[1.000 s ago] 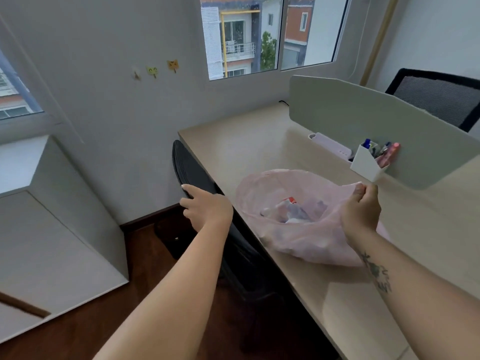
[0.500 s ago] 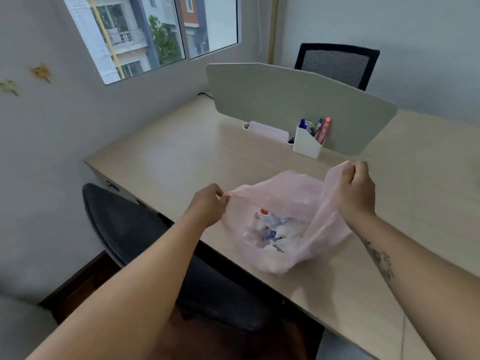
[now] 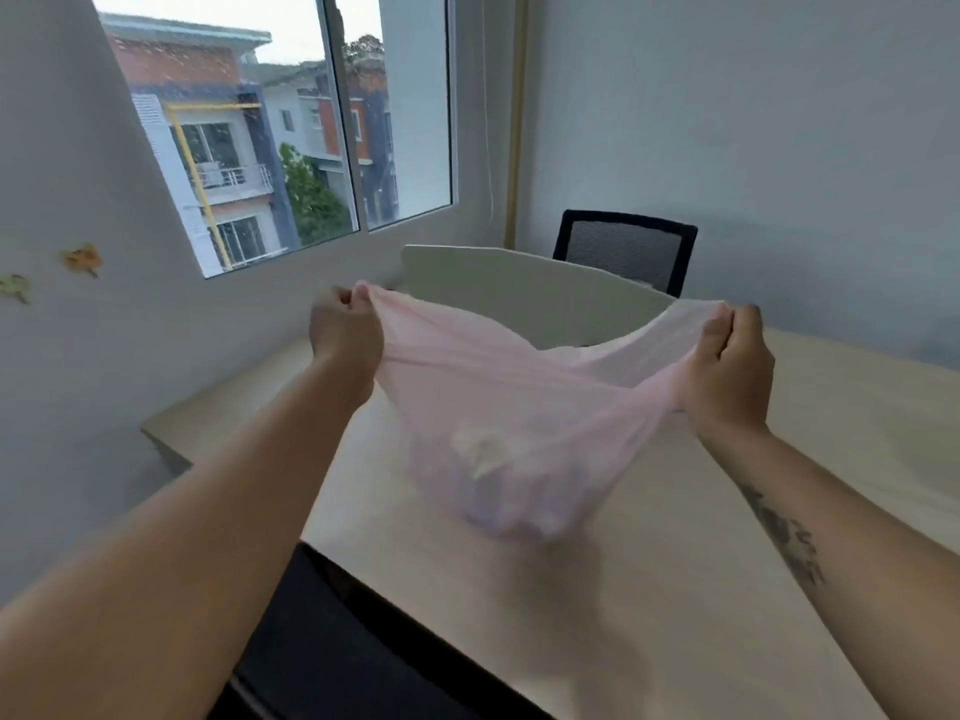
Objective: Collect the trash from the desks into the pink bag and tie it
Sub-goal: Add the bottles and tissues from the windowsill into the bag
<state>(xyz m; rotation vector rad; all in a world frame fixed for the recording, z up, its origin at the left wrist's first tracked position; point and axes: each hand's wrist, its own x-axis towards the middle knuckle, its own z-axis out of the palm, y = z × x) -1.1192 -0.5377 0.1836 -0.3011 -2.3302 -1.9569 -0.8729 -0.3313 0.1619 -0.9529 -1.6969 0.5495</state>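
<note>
Pale wood table (image 3: 675, 589)
A grey divider panel (image 3: 519, 288) stands across its far part; the surface elsewhere looks bare.

Daylight is coming through a sliding window (image 3: 311, 148) in the pale wall (image 3: 753, 122). A light desk (image 3: 675, 589) is carrying a grey divider (image 3: 519, 283); a black mesh chair (image 3: 626, 249) is standing behind it.

Readable text: none anywhere in view.
Pink bag (image 3: 498, 407): no print or label legible.
Wall stickers (image 3: 83, 259): small shapes, no lettering made out.
</note>
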